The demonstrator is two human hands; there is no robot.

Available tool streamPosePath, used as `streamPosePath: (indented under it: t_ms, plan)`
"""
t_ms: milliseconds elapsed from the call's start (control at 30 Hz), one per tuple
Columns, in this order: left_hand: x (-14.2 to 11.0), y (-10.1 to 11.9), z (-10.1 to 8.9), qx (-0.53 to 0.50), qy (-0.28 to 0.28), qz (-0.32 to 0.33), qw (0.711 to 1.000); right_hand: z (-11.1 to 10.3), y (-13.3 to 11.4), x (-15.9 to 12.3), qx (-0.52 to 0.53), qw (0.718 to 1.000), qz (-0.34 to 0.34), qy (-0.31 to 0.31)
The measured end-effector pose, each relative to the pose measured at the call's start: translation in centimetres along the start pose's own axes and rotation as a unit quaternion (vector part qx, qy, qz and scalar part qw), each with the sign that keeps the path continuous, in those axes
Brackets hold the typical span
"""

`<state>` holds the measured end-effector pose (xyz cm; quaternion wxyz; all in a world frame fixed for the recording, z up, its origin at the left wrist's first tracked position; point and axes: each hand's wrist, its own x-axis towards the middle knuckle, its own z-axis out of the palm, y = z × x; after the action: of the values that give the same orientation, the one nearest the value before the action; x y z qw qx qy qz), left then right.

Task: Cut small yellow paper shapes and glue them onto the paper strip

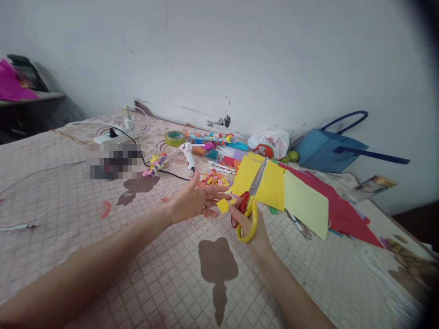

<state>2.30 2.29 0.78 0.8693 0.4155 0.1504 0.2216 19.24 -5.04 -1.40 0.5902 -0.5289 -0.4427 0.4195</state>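
Observation:
My right hand (255,228) is closed around scissors (253,194) with red and yellow handles, their blades pointing up and away. A small yellow paper piece (222,206) lies between my two hands, by my right fingertips; I cannot tell whether they pinch it. My left hand (192,201) is stretched out, palm partly up and fingers apart, with nothing in it. Just past its fingers is a heap of small colourful paper scraps (213,177). Yellow paper sheets (272,185) lie beyond the scissors, partly hidden by the blades.
A white glue gun (187,155) with a black cord stands behind my left hand. Tape (174,138), a power strip (116,135) and a decorated purple stick (159,164) are to the left. Red paper (346,214), a pale sheet (305,198) and a blue bag (331,151) lie right.

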Motion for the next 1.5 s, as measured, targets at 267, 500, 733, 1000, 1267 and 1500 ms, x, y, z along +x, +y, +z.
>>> streamPosePath:
  t_ms: [267,500,733,1000,1267,1500]
  plan:
    - [0.5,-2.4,1.0,0.132,0.203,0.009,0.97,0.2,-0.4,-0.5,-0.026,1.0,0.013,-0.006]
    - [0.3,-2.0,1.1,0.216,0.211,0.021,0.953,0.2,0.3,-0.4,-0.03,0.999,-0.001,-0.032]
    - [0.3,-2.9,1.7,0.154,0.215,-0.004,0.964,0.1,0.8,-0.5,-0.005,1.0,-0.014,-0.005]
    - [0.3,-1.5,0.3,0.075,0.253,0.043,0.963,1.0,0.7,-1.0,0.102,0.992,0.019,-0.072]
    - [-0.6,1.9,-0.7,-0.029,0.304,0.05,0.951,2.4,0.7,-3.2,0.271,0.905,0.168,-0.283]
    - [-0.8,2.7,-1.6,-0.054,0.29,0.054,0.954,2.7,0.9,-4.5,0.3,0.848,0.229,-0.373]
